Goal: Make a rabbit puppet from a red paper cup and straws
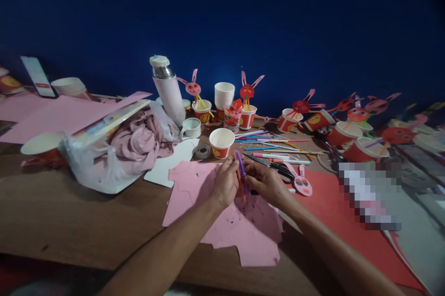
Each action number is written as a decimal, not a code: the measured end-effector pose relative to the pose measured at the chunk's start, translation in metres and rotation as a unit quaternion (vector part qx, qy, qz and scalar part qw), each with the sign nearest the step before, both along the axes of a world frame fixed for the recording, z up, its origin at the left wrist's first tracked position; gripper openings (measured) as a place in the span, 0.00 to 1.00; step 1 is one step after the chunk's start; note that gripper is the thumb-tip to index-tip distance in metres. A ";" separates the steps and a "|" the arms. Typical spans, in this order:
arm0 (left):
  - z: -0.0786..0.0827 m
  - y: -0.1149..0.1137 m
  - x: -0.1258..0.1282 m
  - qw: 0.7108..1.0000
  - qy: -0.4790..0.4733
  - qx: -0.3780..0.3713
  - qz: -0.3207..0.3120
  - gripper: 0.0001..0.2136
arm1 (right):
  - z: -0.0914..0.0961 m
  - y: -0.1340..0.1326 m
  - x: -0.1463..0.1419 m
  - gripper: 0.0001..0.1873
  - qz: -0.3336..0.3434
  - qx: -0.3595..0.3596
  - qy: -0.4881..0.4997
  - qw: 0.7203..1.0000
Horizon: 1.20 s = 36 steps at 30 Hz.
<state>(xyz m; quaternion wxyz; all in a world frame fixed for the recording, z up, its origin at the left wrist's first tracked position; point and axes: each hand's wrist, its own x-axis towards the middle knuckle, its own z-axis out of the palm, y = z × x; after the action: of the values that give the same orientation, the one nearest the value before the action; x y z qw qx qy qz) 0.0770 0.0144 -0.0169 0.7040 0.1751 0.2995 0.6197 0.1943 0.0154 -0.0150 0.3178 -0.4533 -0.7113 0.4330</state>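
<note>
Close together above the pink paper, both my hands are closed on thin coloured straws. My left hand pinches an orange straw from the left. My right hand has its fingers on a purple straw, which lies alongside the orange one. Just beyond the hands stands a red and white paper cup, upright. Scissors with black handles lie past my right hand. A pink paper rabbit face lies to the right of them.
Loose coloured straws and markers lie behind the scissors. Cups with rabbit figures line the wall side. A pale thermos, mug and plastic bag stand left; red paper lies right. Tape sits near the cup.
</note>
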 end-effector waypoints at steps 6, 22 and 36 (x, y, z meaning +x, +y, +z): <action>0.000 0.000 0.000 1.000 0.006 0.018 -0.001 0.08 | -0.005 0.001 -0.001 0.07 -0.006 0.014 -0.001 1.000; -0.007 0.002 -0.001 1.000 0.009 0.005 -0.006 0.06 | -0.001 0.002 0.001 0.06 -0.002 -0.062 0.055 0.997; 0.003 -0.002 -0.005 0.996 0.062 -0.054 -0.031 0.05 | 0.046 0.044 0.057 0.11 -0.102 0.131 -0.134 0.977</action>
<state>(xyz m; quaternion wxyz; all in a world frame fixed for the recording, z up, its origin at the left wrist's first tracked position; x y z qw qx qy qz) 0.0717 0.0121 -0.0143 0.7116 0.1842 0.3696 0.5685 0.2517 0.0593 0.0311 0.3187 -0.5320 -0.7480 0.2366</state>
